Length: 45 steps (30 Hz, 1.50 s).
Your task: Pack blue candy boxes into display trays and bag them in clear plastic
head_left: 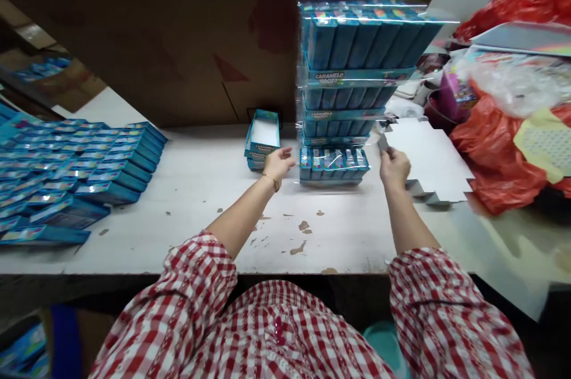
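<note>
My left hand hovers between a short stack of empty blue display trays and a tall stack of filled blue boxes. Its fingers reach out, apart, towards the filled stack, and nothing shows in them. That tall stack stands in layers marked "Caramelo Macizo", with shiny clear plastic film around it. My right hand is closed at the left edge of white cardboard blanks with notched grey edges, pinching a grey flap.
Many blue boxes lie in rows on the left of the white table, whose surface is chipped. A large brown cardboard wall rises behind. Red plastic bags and clear wrappings crowd the right side. A teal tub sits below the table edge.
</note>
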Tool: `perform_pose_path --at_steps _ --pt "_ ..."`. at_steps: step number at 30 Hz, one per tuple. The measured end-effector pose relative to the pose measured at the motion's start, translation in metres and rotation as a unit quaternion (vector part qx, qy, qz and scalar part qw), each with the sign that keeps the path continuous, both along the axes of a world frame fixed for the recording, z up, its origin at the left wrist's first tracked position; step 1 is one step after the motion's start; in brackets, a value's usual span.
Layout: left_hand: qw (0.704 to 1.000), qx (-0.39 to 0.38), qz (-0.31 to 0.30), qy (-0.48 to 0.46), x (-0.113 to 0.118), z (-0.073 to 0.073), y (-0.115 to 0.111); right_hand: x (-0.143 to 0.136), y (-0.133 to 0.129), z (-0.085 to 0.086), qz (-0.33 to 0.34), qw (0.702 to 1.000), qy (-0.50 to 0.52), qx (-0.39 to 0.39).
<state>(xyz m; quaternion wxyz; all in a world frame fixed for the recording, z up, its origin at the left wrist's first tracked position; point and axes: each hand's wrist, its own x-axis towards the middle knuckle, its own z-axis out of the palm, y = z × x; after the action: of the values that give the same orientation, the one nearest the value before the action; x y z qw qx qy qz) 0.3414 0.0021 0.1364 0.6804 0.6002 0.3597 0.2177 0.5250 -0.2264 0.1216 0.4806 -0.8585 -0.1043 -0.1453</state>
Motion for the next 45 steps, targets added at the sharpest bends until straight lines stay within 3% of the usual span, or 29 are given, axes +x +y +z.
perform_pose_path --at_steps 1,3,5,7,11,13,16,18,21,23,25,28,30,33,35,37,40,43,45 --pt "1.0 0.01 -0.004 -0.007 -0.011 -0.002 0.002 -0.012 0.005 0.002 0.026 0.997 -0.068 -0.037" --pt "1.0 0.012 -0.003 -0.011 -0.039 -0.008 0.007 -0.047 0.028 0.007 0.149 0.973 -0.155 -0.086" --pt "1.0 -0.012 0.009 0.008 -0.068 -0.017 0.009 -0.088 0.067 0.012 0.301 0.928 -0.182 -0.124" --pt "0.998 -0.041 0.031 0.029 -0.097 -0.027 0.008 -0.122 0.116 0.016 0.383 0.885 -0.205 -0.167" --pt "0.996 -0.072 0.05 0.03 -0.153 -0.04 0.007 -0.144 0.198 0.025 0.389 0.85 -0.203 -0.292" --pt "0.996 -0.064 0.066 0.016 -0.185 -0.043 0.01 -0.148 0.219 0.031 0.386 0.834 -0.189 -0.347" --pt "0.988 -0.044 0.148 0.016 -0.235 -0.051 0.026 -0.181 0.238 0.036 0.423 0.805 -0.264 -0.322" --pt "0.968 -0.041 0.245 0.024 -0.268 -0.059 0.042 -0.225 0.247 0.03 0.495 0.752 -0.329 -0.286" --pt "0.922 -0.02 0.385 0.029 -0.315 -0.072 0.07 -0.305 0.255 0.003 0.634 0.631 -0.35 -0.278" --pt "0.901 0.001 0.433 0.038 -0.343 -0.079 0.089 -0.345 0.254 -0.02 0.696 0.565 -0.34 -0.283" --pt "0.891 0.022 0.45 0.058 -0.369 -0.083 0.107 -0.363 0.25 -0.04 0.723 0.531 -0.334 -0.29" --pt "0.876 0.092 0.462 0.099 -0.402 -0.086 0.135 -0.358 0.26 -0.049 0.735 0.526 -0.317 -0.288" --pt "0.861 0.153 0.471 0.119 -0.417 -0.086 0.155 -0.353 0.29 -0.042 0.737 0.559 -0.286 -0.248" --pt "0.853 0.22 0.457 0.122 -0.421 -0.082 0.186 -0.368 0.373 -0.022 0.699 0.633 -0.264 -0.201" --pt "0.857 0.246 0.44 0.108 -0.416 -0.079 0.205 -0.392 0.439 -0.011 0.658 0.668 -0.257 -0.235" --pt "0.863 0.255 0.426 0.093 -0.409 -0.076 0.222 -0.416 0.497 -0.004 0.629 0.68 -0.227 -0.301" --pt "0.868 0.264 0.412 0.084 -0.403 -0.072 0.239 -0.429 0.549 -0.005 0.613 0.646 -0.195 -0.41" --pt "0.861 0.3 0.402 0.083 -0.401 -0.069 0.249 -0.41 0.564 -0.011 0.631 0.591 -0.243 -0.44" --pt "0.856 0.335 0.385 0.083 -0.396 -0.069 0.254 -0.386 0.562 -0.012 0.667 0.538 -0.286 -0.428"
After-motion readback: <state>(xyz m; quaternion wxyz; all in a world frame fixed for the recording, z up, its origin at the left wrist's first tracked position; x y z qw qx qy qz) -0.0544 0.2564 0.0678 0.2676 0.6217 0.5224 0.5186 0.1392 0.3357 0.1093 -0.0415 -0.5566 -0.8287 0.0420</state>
